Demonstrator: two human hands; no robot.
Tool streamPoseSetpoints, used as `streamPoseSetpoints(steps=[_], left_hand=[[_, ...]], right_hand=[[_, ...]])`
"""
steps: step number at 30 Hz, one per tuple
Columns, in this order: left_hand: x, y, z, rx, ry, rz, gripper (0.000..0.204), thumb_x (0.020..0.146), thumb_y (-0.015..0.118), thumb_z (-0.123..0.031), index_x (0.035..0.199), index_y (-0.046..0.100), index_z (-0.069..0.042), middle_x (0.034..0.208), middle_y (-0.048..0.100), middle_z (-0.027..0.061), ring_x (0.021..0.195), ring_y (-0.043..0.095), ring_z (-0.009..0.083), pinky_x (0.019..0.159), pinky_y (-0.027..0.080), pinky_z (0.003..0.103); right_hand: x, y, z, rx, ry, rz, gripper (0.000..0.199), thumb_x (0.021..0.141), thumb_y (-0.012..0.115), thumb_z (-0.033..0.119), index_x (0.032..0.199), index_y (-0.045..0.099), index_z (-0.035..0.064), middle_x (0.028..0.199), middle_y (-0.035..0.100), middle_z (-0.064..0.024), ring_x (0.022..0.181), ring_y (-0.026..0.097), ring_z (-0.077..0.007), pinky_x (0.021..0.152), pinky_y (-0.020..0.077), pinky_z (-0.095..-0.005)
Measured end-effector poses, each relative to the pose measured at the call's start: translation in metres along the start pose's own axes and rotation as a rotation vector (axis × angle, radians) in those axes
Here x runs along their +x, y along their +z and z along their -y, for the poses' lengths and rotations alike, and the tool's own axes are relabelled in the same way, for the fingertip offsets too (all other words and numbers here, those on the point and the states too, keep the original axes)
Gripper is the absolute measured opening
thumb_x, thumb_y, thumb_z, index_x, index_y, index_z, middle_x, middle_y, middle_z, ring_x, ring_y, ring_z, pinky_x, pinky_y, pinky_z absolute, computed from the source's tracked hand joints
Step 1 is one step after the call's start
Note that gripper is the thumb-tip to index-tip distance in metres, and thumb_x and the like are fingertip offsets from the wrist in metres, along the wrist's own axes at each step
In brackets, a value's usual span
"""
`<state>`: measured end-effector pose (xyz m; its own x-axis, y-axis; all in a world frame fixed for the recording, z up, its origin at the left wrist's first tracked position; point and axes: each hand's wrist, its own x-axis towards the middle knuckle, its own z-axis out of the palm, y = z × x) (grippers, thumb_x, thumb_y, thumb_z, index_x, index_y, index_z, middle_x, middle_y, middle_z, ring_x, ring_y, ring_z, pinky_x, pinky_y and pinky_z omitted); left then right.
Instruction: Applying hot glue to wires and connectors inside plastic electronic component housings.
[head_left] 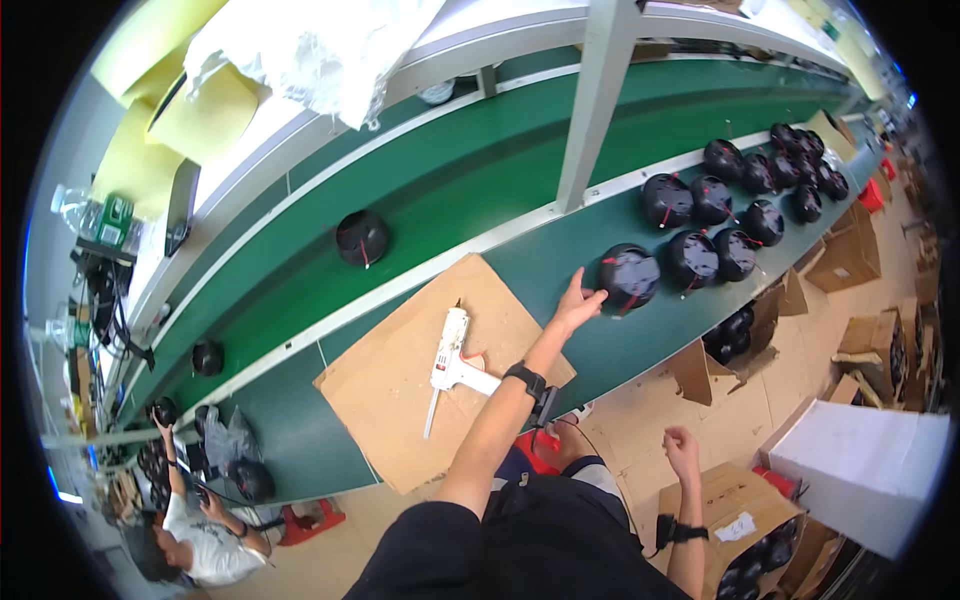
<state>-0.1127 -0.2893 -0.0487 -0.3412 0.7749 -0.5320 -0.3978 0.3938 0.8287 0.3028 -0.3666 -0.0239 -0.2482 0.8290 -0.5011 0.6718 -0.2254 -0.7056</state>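
Note:
My left hand [578, 305] reaches over the green work surface, its fingers apart at the left side of a glossy black ball-shaped housing [629, 277]. The fingertips touch or nearly touch it; no grip shows. My right hand [682, 453] hangs low at my right, above the floor, fingers curled in and nothing visible in them. Under my left forearm lies a white hot glue gun [453, 350] on a flat cardboard sheet [390, 400]. Several similar black housings [692, 259] with short red wires stand in rows to the right of the left hand.
Behind the ledge runs a green conveyor belt [480, 190] carrying a black housing [362, 238]. A grey post [597, 110] rises at its edge. Open cartons [735, 500] and a white box [860, 470] stand at my right. A co-worker [205, 540] handles a housing at far left.

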Motion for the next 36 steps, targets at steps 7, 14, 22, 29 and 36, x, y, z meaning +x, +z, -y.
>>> streamPoseSetpoints(steps=[7,14,22,29,36], left_hand=[[-0.031,-0.326,-0.071,0.491,0.653,-1.294,0.037,0.087,0.076,-0.027,0.104,0.06,0.002,0.089,0.064,0.0152,0.08,0.065,0.0285,0.073,0.054,0.043],[0.007,-0.481,-0.057,-0.238,0.266,-0.697,0.077,0.094,0.074,-0.039,0.155,0.037,-0.012,0.145,0.05,0.0218,0.118,0.062,0.0392,0.075,0.062,0.051],[-0.095,-0.434,0.02,0.134,0.447,-0.871,0.064,0.097,0.07,-0.034,0.149,0.041,-0.01,0.142,0.047,0.0195,0.121,0.058,0.0377,0.086,0.058,0.052],[-0.13,-0.256,0.006,0.496,0.444,-0.653,0.052,0.097,0.069,-0.035,0.137,0.049,-0.007,0.128,0.053,0.0205,0.112,0.062,0.0359,0.084,0.058,0.05],[-0.134,-0.084,0.018,0.746,0.433,-0.252,0.043,0.096,0.067,-0.035,0.124,0.057,-0.005,0.114,0.059,0.0215,0.104,0.066,0.0341,0.081,0.057,0.048]], right_hand=[[-0.079,-0.007,-0.09,-0.001,0.499,0.077,0.027,0.1,0.059,0.017,0.118,0.067,-0.0006,0.094,0.074,-0.0103,0.076,0.072,-0.0182,0.064,0.0585,-0.0315],[-0.127,0.022,-0.071,-0.13,0.613,0.197,0.033,0.1,0.057,0.021,0.122,0.067,-0.002,0.1,0.075,-0.0147,0.083,0.074,-0.0194,0.072,0.0609,-0.0329],[-0.095,0.035,0.014,0.003,0.362,0.19,0.036,0.097,0.058,0.025,0.124,0.068,0.0026,0.107,0.075,-0.0136,0.089,0.074,-0.0209,0.074,0.0599,-0.0344],[-0.067,0.013,-0.027,0.069,0.308,0.146,0.036,0.099,0.055,0.024,0.125,0.066,0.0019,0.104,0.073,-0.0112,0.089,0.072,-0.0196,0.076,0.0604,-0.0332],[-0.057,-0.084,-0.133,0.055,0.441,0.141,0.036,0.099,0.056,0.026,0.122,0.068,0.0007,0.102,0.074,-0.0135,0.083,0.074,-0.0212,0.071,0.0612,-0.0344]])
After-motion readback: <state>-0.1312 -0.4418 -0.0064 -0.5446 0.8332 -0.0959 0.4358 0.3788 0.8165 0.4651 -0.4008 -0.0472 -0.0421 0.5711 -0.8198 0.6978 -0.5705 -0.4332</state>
